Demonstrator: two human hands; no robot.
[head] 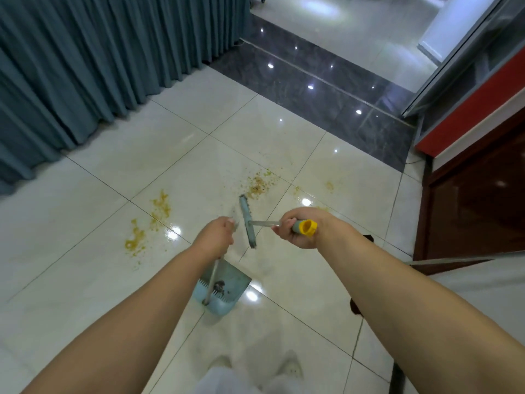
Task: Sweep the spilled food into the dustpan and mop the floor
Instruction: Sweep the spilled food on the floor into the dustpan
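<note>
Sweep barely started: left hand (217, 233) gripping dustpan (224, 288) handle, few dark crumbs inside. Right hand (298, 228) closed on broom (247, 223). Spilled food (260, 184) + yellow smears (147, 223) on floor (99, 280); mopping undone.

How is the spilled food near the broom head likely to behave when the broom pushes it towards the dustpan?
The crumbly pile beside the broom head looks dry and loose, so it will probably scatter rather than move as one lump. The yellow patches look wet and smeared, so they will likely streak across the glossy tiles and need mopping.
</note>
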